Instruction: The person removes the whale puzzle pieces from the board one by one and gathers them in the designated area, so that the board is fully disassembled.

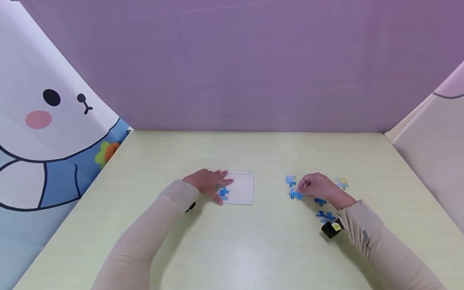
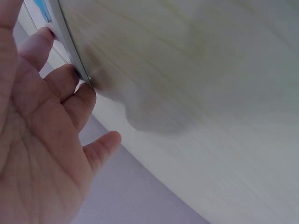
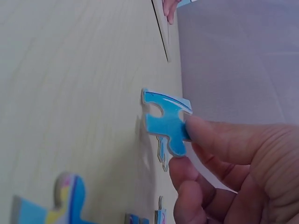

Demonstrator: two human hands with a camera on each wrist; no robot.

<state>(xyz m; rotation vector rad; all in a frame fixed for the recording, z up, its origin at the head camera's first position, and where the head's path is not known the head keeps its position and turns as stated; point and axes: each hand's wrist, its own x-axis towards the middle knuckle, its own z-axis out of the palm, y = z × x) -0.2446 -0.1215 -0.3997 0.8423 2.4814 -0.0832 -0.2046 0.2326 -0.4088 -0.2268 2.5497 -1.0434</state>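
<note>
My left hand (image 1: 207,183) lies over the left side of a white puzzle tray (image 1: 246,188), fingers spread. In the left wrist view, its fingertips touch the tray's edge (image 2: 70,44). A blue jigsaw piece (image 1: 224,193) sits inside the tray, at its lower left near the thumb. To the right of the tray, my right hand (image 1: 319,187) pinches another blue jigsaw piece (image 3: 166,119) between thumb and fingers. That piece is tilted up, with a pale curved stripe along one side.
Loose jigsaw pieces lie around the right hand: a light blue one (image 1: 290,179) beyond it, one with a yellow sun (image 1: 342,182) to the right, and dark blue ones (image 1: 320,201) below the wrist. A purple cloth wall (image 1: 253,68) rises behind the table (image 1: 239,241).
</note>
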